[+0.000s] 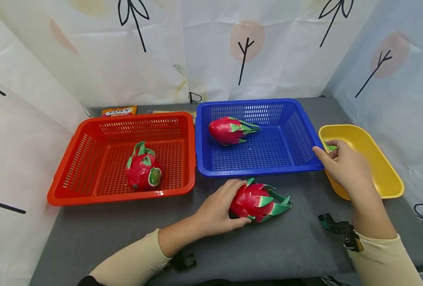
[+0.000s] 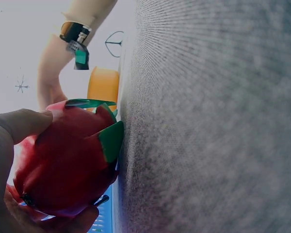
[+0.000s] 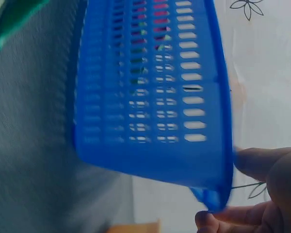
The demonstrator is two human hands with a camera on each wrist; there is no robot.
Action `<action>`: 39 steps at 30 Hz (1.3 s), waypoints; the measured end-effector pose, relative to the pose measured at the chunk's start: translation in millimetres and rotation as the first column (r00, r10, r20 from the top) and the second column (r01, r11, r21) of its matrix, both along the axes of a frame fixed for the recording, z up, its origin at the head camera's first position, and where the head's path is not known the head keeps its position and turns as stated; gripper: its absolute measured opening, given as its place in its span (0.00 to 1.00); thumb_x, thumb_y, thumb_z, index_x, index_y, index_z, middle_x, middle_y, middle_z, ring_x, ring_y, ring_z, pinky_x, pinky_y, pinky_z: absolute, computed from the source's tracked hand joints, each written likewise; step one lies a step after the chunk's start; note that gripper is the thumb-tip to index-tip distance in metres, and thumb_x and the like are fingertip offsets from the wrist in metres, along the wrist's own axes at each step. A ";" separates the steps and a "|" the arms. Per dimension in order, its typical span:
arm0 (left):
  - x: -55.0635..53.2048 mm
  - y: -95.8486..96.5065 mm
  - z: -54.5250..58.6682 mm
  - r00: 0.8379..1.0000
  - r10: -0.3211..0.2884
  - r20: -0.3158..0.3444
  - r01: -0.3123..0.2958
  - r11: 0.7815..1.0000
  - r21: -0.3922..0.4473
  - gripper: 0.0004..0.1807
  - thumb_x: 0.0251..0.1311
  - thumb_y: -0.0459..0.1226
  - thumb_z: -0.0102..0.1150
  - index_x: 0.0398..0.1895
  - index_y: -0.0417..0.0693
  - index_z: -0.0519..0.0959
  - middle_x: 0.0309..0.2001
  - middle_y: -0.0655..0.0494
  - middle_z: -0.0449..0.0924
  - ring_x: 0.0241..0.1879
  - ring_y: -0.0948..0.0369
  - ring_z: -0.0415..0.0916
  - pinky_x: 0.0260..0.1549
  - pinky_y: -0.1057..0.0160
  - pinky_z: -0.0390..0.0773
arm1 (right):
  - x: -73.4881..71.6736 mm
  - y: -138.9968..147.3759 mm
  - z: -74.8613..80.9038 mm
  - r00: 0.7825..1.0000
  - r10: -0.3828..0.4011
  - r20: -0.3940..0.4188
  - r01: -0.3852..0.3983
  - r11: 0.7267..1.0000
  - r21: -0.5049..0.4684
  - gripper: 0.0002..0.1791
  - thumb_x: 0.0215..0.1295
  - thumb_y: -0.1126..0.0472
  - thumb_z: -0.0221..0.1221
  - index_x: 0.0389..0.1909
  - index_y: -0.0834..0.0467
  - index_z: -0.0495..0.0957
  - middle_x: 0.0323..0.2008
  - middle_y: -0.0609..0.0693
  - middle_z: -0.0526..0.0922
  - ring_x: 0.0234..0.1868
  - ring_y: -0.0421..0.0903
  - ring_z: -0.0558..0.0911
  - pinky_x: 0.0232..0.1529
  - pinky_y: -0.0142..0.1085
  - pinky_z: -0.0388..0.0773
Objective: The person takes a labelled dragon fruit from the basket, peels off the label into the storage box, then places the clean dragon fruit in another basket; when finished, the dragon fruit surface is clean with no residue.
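My left hand [image 1: 220, 208] grips a red dragon fruit [image 1: 256, 200] with green leaf tips, just in front of the blue basket. In the left wrist view the thumb lies on one side of this dragon fruit [image 2: 68, 160], the fingers on the other. My right hand [image 1: 347, 165] pinches the right rim of the blue basket [image 1: 261, 173], thumb on the inner side. Up close in the right wrist view, thumb and fingers close about the corner of the basket [image 3: 155, 162]. Another dragon fruit [image 1: 227, 131] lies inside the blue basket, leaves pointing right.
Left of the blue basket stands a red basket [image 1: 125, 200] holding a dragon fruit [image 1: 143, 169] with a sticker. A yellow tub [image 1: 377, 174] stands at the right, a green item [image 1: 329, 147] in it partly behind my hand. An orange packet [image 1: 120, 111] lies behind the red basket.
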State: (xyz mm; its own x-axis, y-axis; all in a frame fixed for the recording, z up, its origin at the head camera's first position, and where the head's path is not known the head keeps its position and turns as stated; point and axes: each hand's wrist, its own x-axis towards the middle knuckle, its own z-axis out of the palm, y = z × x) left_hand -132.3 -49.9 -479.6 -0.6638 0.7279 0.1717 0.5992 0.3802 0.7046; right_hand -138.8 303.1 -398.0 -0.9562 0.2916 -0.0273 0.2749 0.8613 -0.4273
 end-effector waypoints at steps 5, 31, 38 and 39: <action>-0.2 -0.2 0.0 1.000 0.001 -0.005 -0.001 1.000 -0.003 0.48 0.56 0.48 0.76 0.76 0.50 0.60 0.71 0.57 0.64 0.67 0.61 0.65 0.55 0.59 0.79 | -4.1 -5.1 -24.5 0.998 -0.034 -0.061 0.020 0.975 -0.220 0.42 0.79 0.41 0.47 0.76 0.70 0.56 0.55 0.73 0.75 0.43 0.63 0.79 0.37 0.46 0.81; 8.2 15.8 -6.6 0.998 0.039 0.053 -0.046 0.990 0.135 0.53 0.47 0.43 0.81 0.75 0.47 0.61 0.67 0.55 0.70 0.63 0.58 0.69 0.51 0.62 0.81 | -10.3 -17.2 -76.0 0.816 -0.367 -0.446 -0.078 0.695 -0.715 0.17 0.76 0.61 0.47 0.35 0.70 0.78 0.14 0.54 0.71 0.12 0.49 0.67 0.15 0.33 0.67; 9.0 15.4 -8.2 0.992 0.033 0.122 -0.060 0.973 0.222 0.47 0.46 0.37 0.80 0.69 0.51 0.63 0.62 0.54 0.73 0.59 0.58 0.73 0.51 0.63 0.81 | -8.6 -14.8 -77.4 0.832 -0.367 -0.416 -0.062 0.683 -0.727 0.17 0.76 0.60 0.47 0.37 0.69 0.78 0.15 0.51 0.72 0.13 0.48 0.68 0.16 0.34 0.68; 9.2 15.0 -8.1 0.991 0.031 0.130 -0.061 0.971 0.230 0.46 0.46 0.37 0.80 0.68 0.51 0.63 0.62 0.54 0.73 0.58 0.58 0.73 0.51 0.63 0.81 | -8.2 -14.5 -77.9 0.833 -0.372 -0.409 -0.061 0.673 -0.737 0.17 0.76 0.60 0.47 0.37 0.69 0.78 0.15 0.51 0.73 0.14 0.48 0.68 0.16 0.33 0.68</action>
